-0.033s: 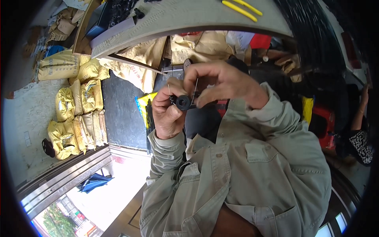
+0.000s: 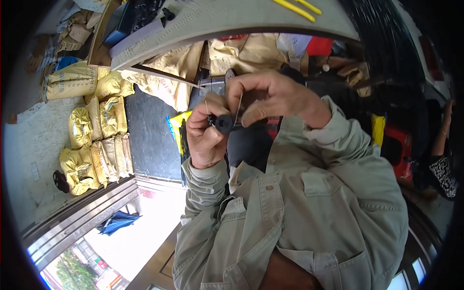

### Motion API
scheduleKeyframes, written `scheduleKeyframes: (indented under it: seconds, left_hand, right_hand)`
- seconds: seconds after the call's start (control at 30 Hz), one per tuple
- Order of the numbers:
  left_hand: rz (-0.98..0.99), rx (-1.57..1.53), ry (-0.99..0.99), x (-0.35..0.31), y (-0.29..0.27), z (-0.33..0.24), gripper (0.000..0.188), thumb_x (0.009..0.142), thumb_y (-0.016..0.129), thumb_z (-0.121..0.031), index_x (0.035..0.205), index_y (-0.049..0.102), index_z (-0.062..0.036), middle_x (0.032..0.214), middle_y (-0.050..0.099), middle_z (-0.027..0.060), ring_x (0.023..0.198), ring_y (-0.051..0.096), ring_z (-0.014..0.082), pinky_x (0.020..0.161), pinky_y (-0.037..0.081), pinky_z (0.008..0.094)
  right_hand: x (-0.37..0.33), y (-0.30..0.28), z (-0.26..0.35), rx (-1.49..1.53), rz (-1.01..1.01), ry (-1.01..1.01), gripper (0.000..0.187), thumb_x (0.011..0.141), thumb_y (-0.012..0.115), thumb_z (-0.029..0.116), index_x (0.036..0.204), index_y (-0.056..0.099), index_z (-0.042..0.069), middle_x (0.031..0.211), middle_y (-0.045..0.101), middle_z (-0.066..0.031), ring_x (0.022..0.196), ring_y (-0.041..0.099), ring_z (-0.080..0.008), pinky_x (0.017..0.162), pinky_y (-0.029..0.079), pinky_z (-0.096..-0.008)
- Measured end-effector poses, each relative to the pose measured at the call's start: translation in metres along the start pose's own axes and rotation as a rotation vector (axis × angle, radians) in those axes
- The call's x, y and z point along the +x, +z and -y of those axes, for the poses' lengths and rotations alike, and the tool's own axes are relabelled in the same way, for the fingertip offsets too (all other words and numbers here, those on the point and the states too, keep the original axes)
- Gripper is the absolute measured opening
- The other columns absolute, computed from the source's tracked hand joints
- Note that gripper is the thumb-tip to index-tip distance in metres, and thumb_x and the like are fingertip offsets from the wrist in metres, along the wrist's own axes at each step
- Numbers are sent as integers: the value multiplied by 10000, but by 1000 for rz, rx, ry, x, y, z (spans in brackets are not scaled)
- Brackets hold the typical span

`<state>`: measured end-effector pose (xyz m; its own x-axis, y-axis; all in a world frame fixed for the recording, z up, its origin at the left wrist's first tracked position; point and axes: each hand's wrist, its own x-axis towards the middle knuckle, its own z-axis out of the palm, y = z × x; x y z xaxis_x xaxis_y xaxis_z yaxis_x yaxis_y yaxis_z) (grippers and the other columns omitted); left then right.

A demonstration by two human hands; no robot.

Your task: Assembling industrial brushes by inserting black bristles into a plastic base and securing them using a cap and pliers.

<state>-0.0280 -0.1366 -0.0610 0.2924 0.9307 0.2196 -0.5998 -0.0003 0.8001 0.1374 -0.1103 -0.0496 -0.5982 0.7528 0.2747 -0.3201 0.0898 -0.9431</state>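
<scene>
My left hand (image 2: 207, 137) is closed round a small black cylindrical piece (image 2: 224, 123), whose round end has a hole in it. A thin, light-coloured wire (image 2: 239, 109) runs upright along the right side of this piece. Another short thin strand stands up by the fingers of my left hand. Arched over from the right, my right hand (image 2: 278, 99) has its fingers bent at the wire's upper end, its thumb close to the black piece. Both hands are held up in front of my lap, and what lies behind the fingers is hidden.
Ahead is a grey worktable edge (image 2: 232, 24) with yellow-handled pliers (image 2: 297, 8) on it. Yellow and brown sacks (image 2: 96, 145) are stacked at the left. Below the table lie more brown paper sacks (image 2: 246, 52). Another person's arm (image 2: 442, 140) shows at the far right.
The whole view has shifted slightly. Both hands keep nearly the same pose, and the black piece's end looks a little more blurred.
</scene>
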Motion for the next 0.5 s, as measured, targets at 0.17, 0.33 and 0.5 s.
scheduleKeyframes:
  seconds: [0.17, 0.33, 0.5]
  left_hand:
    - [60, 45, 19, -4, -5, 5, 327, 734, 705, -238, 894, 496, -43, 862, 430, 33, 832, 470, 167, 728, 432, 302]
    - [-70, -51, -84, -1, 9, -1, 289, 721, 709, -212, 856, 529, -30, 811, 449, 30, 753, 428, 140, 710, 385, 260]
    - [-27, -39, -20, -3, 3, 4, 281, 727, 704, -198, 867, 527, -30, 825, 447, 32, 769, 446, 138, 732, 384, 256]
  right_hand:
    - [10, -20, -9, 48, 234, -4, 216, 731, 719, 123, 819, 557, 11, 713, 507, 21, 665, 460, -61, 602, 384, -214]
    - [7, -21, -3, 428, 183, 245, 194, 739, 708, 118, 815, 576, -3, 721, 549, -1, 691, 509, -63, 619, 416, -220]
    - [5, -21, -12, 339, 190, 200, 204, 731, 715, 119, 816, 579, -8, 737, 569, -10, 697, 536, -70, 630, 439, -224]
